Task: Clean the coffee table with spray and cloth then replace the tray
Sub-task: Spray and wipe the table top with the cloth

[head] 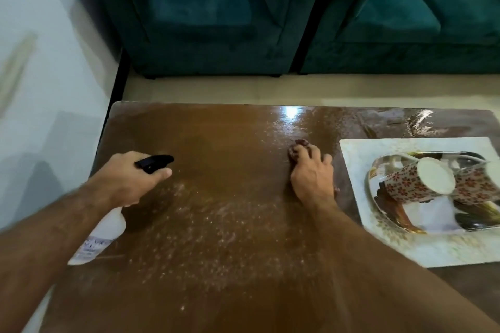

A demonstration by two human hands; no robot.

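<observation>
My left hand [127, 178] grips a white spray bottle [101, 235]; my right hand [311, 178] presses a crumpled cloth [297, 147] on the glossy wet coffee table [216, 130]; two floral cups [414, 184] lie tipped in the shiny tray [470, 224].

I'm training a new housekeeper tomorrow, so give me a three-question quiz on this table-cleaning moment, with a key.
1. True or false: the left hand holds the spray bottle.
2. What lies under the right hand? A) a sponge B) a dark cloth C) a brush
3. Fill in: the tray with two patterned cups sits at the table's ____ side.

Key:
1. True; it grips the bottle near the black trigger.
2. B; the cloth is pressed to the wet coffee table.
3. Right, on the table, beside the cloth hand.
</observation>
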